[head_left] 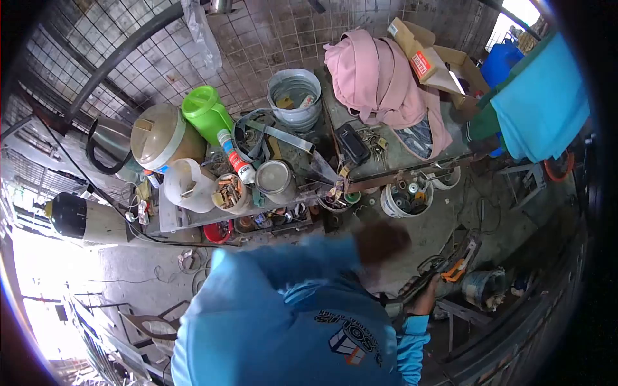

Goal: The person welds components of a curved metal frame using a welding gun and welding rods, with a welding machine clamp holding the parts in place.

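My left hand (383, 241) reaches across in front of my blue-shirted chest. It is smeared by motion, and its fingers and anything in them cannot be made out. My right hand (426, 294) is lower right, wrapped round the near part of a long dark tool with an orange part (456, 270). The tool's far end points up and to the right. Above my left hand, beyond a gap, stands a white bucket of small round parts (407, 199).
A cluttered workbench (380, 168) holds a pink cloth (373, 77), a green jug (207, 114), a metal bucket (295, 106) and cans. Blue cloth (544, 103) hangs at upper right. Another bucket (483, 288) stands on the floor at right, near metal bars.
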Demonstrator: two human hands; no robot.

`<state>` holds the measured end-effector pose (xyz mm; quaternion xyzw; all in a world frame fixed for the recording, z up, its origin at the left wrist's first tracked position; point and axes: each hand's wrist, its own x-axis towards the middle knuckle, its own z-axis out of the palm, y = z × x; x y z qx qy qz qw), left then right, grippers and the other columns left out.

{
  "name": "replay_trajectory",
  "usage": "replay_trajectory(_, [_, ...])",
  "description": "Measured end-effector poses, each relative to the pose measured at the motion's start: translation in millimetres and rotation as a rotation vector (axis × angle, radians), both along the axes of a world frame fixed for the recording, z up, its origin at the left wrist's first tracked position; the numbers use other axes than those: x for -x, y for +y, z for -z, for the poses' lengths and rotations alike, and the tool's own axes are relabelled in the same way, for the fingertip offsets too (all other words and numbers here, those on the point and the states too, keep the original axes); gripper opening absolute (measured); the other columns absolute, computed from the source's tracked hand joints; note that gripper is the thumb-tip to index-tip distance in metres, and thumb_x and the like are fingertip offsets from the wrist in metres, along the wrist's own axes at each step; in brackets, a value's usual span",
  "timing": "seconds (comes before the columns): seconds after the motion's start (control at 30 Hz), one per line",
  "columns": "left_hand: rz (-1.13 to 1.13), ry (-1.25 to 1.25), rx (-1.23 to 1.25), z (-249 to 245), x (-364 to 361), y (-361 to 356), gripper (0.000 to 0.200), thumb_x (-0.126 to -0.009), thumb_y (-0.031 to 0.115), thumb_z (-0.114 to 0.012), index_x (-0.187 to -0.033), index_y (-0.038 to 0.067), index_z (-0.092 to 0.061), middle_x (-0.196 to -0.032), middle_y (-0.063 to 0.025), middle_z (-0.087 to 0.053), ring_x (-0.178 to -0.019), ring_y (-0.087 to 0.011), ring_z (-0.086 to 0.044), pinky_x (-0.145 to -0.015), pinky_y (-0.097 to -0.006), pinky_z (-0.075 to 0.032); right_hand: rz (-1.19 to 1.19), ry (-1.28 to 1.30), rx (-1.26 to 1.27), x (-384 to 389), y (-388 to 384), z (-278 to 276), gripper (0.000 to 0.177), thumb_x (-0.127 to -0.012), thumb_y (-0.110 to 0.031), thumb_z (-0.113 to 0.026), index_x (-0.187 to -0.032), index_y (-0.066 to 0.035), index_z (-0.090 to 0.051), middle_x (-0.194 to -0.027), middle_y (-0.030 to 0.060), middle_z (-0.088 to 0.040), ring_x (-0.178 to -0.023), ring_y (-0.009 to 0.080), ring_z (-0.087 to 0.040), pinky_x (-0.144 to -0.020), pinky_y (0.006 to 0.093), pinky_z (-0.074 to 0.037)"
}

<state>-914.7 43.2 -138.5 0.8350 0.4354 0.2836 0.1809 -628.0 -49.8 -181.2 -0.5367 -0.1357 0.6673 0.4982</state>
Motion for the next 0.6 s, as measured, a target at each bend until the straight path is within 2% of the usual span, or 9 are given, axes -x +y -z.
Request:
replay_trajectory(0.1, [-0.808,0.412,-0.359,-16,186,33,0.038,-0.086,0.033,-0.065,-0.115,0.009,-0.068,-0.095,-0.0186,-0.068,-0.091,-0.0365,-0.066,-0.08,-0.0472,-0.055,0.073,-0.052,-0.003,-10,-18,-21,0.047,-0.102,-0.059,-0.05,-0.106,-0.012,-0.057,-0.076,0.0051,-0.06,-0.063,0.0219,-0.059,-0.055,0.0413,-0.051])
replay_trajectory(0.13, [-1.008,0.577,-0.322,-14,238,33,0.039,-0.083,0.033,-0.068,-0.116,0.011,-0.068,-0.094,-0.0177,-0.068,-0.089,-0.0367,-0.066,-0.077,-0.0472,-0.055,0.106,-0.051,-0.004,-14,-24,-27,0.047,-0.102,-0.058,-0.051,-0.106,-0.012,-0.057,-0.076,0.0052,-0.06,-0.062,0.0216,-0.059,-0.054,0.0408,-0.051])
replay_trajectory(0.17, [-1.304,0.601,-0.016,-27,259,28,0.044,-0.087,0.038,-0.066,-0.121,0.01,-0.065,-0.101,-0.0186,-0.068,-0.098,-0.0382,-0.066,-0.085,-0.0476,-0.055,0.141,-0.05,-0.01,-20,-28,-31,0.046,-0.102,-0.058,-0.051,-0.106,-0.012,-0.057,-0.075,0.0052,-0.059,-0.061,0.0212,-0.059,-0.054,0.0402,-0.05])
replay_trajectory(0.2, [-1.369,0.618,0.211,-27,281,22,0.046,-0.09,0.042,-0.062,-0.123,0.01,-0.066,-0.115,-0.0169,-0.068,-0.109,-0.0423,-0.065,-0.094,-0.0488,-0.054,0.177,-0.05,-0.015,-24,-32,-36,0.046,-0.102,-0.058,-0.051,-0.106,-0.012,-0.057,-0.075,0.0053,-0.059,-0.061,0.0208,-0.058,-0.053,0.0397,-0.05])
replay_trajectory(0.3, [-1.197,0.729,0.412,19,346,20,0.05,-0.092,0.043,-0.06,-0.129,0.009,-0.064,-0.127,-0.0135,-0.068,-0.118,-0.0404,-0.063,-0.097,-0.0489,-0.054,0.182,-0.116,-0.04,-45,-44,-36,0.049,-0.1,-0.061,-0.052,-0.105,-0.012,-0.059,-0.073,0.0044,-0.058,-0.056,0.0203,-0.058,-0.048,0.0391,-0.05])
replay_trajectory(0.37, [-1.233,0.635,0.452,-15,334,12,0.05,-0.093,0.04,-0.057,-0.126,0.003,-0.064,-0.12,-0.0208,-0.069,-0.114,-0.0397,-0.065,-0.095,-0.0502,-0.054,0.199,-0.133,-0.083,-62,-53,-25,0.05,-0.099,-0.06,-0.055,-0.105,-0.01,-0.059,-0.071,0.0054,-0.058,-0.055,0.0211,-0.058,-0.046,0.0386,-0.05])
replay_trajectory(0.47, [-1.259,0.453,0.229,-95,288,-10,0.051,-0.094,0.042,-0.057,-0.12,-0.001,-0.064,-0.113,-0.0285,-0.068,-0.108,-0.0421,-0.067,-0.093,-0.0521,-0.053,0.207,-0.129,-0.078,-56,-67,-45,0.048,-0.099,-0.057,-0.056,-0.102,-0.009,-0.059,-0.071,0.0055,-0.057,-0.055,0.0216,-0.058,-0.047,0.0382,-0.051])
replay_trajectory(0.57, [-0.956,0.181,-0.15,-142,239,-33,0.052,-0.097,0.044,-0.058,-0.116,-0.004,-0.064,-0.106,-0.0311,-0.069,-0.098,-0.0432,-0.068,-0.087,-0.051,-0.052,0.121,-0.302,-0.078,-65,-80,-39,0.049,-0.099,-0.053,-0.059,-0.116,-0.006,-0.058,-0.071,0.0073,-0.059,-0.055,0.0232,-0.059,-0.052,0.0398,-0.053])
replay_trajectory(0.6, [-0.805,0.057,-0.073,-168,209,-38,0.051,-0.098,0.043,-0.059,-0.117,-0.004,-0.063,-0.105,-0.0282,-0.069,-0.097,-0.0411,-0.068,-0.087,-0.0494,-0.051,0.034,-0.372,-0.114,-81,-81,-21,0.054,-0.099,-0.048,-0.062,-0.128,-0.003,-0.052,-0.082,0.0099,-0.062,-0.063,0.0233,-0.063,-0.057,0.0405,-0.055])
